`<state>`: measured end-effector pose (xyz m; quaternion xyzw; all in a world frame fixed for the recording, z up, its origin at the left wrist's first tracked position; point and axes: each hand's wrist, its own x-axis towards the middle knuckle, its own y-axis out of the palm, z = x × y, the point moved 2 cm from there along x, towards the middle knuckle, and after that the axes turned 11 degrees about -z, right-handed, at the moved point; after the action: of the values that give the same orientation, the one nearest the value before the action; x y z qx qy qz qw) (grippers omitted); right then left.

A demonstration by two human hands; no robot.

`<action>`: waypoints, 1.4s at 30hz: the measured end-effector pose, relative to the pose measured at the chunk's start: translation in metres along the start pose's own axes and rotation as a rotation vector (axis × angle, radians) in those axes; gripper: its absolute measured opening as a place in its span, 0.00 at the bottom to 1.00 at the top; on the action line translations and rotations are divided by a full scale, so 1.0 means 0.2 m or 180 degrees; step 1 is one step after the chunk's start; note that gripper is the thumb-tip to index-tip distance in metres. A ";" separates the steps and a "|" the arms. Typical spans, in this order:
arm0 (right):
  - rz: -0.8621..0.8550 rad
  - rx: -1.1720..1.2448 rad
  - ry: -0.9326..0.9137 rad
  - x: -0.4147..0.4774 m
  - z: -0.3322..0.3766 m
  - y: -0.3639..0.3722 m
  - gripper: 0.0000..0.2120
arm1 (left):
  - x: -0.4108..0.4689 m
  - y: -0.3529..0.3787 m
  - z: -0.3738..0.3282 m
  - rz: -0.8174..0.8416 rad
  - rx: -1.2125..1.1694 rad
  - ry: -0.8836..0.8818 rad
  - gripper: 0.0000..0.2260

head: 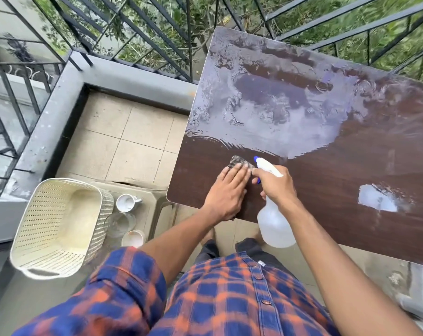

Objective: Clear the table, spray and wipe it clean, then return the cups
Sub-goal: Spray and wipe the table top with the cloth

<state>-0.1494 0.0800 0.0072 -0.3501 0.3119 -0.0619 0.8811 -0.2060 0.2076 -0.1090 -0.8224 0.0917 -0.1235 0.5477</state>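
The left hand (pixel 226 195) presses the cloth (pixel 239 162) flat near the front edge of the desk (pixel 339 166), fingers (pixel 240 174) straight and together. The wet film (pixel 266 110) lies just ahead of them, away from the person. The right hand (pixel 275 187) beside it grips the spray bottle (pixel 274 226).

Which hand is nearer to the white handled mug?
Left. The left hand rests on the cloth, right of the mug; the right hand grips the spray bottle farther right.

Tiled balcony floor (pixel 132 141), black railing (pixel 157 37), greenery (pixel 205 10)
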 end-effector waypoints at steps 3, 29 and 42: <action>0.0034 -0.0115 -0.0028 -0.02 -0.01 0.02 0.10 | -0.06 -0.01 0.01 -0.0020 -0.0053 0.0051 0.25; 0.0049 -0.0156 -0.0161 -0.14 -0.18 -0.05 0.11 | -0.28 -0.07 0.08 -0.0412 0.0234 -0.0960 0.26; -0.0052 -0.0108 -0.0085 -0.15 -0.21 -0.08 0.11 | -0.16 0.01 -0.01 -0.0394 0.0042 -0.0585 0.25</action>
<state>-0.1977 0.0538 0.0092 -0.3683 0.2983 -0.0591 0.8786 -0.2364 0.2138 -0.1126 -0.8308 -0.0107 -0.0817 0.5505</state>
